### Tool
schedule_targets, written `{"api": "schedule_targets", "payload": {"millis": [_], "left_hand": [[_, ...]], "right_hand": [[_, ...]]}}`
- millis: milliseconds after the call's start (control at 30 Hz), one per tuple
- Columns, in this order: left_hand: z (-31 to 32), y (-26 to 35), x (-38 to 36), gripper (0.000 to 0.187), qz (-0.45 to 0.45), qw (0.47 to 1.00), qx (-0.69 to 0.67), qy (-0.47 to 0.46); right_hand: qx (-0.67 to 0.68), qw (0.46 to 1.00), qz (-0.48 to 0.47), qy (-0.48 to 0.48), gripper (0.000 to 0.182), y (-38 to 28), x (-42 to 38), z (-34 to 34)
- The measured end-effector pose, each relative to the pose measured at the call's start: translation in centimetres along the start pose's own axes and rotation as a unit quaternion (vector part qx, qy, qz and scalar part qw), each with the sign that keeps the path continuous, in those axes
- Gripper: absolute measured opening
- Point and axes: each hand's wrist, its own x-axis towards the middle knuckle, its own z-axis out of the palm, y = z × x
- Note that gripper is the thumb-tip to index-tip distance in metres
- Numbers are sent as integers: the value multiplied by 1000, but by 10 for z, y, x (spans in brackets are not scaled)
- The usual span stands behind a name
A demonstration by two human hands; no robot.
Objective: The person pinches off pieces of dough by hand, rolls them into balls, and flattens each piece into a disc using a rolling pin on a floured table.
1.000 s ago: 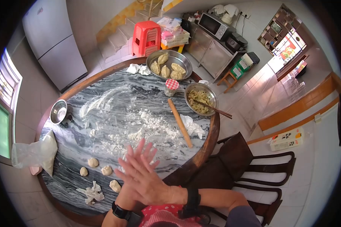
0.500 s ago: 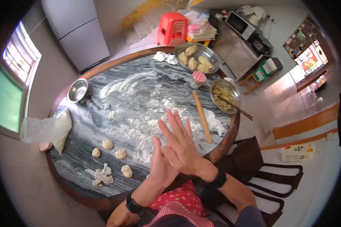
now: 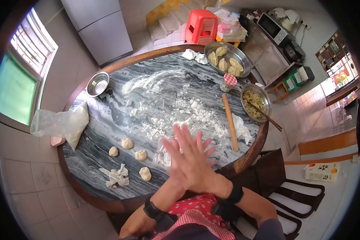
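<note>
My right hand (image 3: 200,168) lies across my left hand (image 3: 174,183), palm against palm, above the near edge of the floured marble table (image 3: 156,108). The fingers of both hands are stretched out and spread. The right hand covers most of the left, so whether anything is between the palms is hidden. To the left of them, several small dough balls (image 3: 145,173) rest on the tabletop. White flour (image 3: 160,128) is spread just beyond my fingertips. A wooden rolling pin (image 3: 230,122) lies to the right of my hands.
A bowl of filling (image 3: 250,100) with chopsticks (image 3: 268,116) stands at the right edge. Behind it are a lidded jar (image 3: 228,83) and a metal basin (image 3: 244,58) holding shaped dumplings. A flour bag (image 3: 78,128) and small steel bowl (image 3: 97,84) sit at left. Dark chairs (image 3: 276,176) stand nearby.
My right hand has turned and come over the left, with the palms now overlapping more closely. The view has shifted, so the table appears farther right.
</note>
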Motion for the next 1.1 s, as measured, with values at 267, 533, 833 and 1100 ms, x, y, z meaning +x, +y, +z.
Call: {"api": "schedule_targets", "payload": {"millis": [267, 533, 833, 1100], "left_hand": [[-11, 38, -28, 51, -25, 997, -74, -24], [-76, 66, -94, 49, 110, 888, 329, 301], [-185, 101, -113, 40, 233, 794, 329, 456], [-212, 106, -111, 37, 264, 724, 479, 420]], "right_hand": [[142, 913, -374, -86, 54, 57, 68, -52], [247, 909, -173, -286, 40, 144, 65, -30], [231, 922, -127, -282, 34, 187, 57, -26], [164, 942, -169, -239, 36, 196, 47, -23]]}}
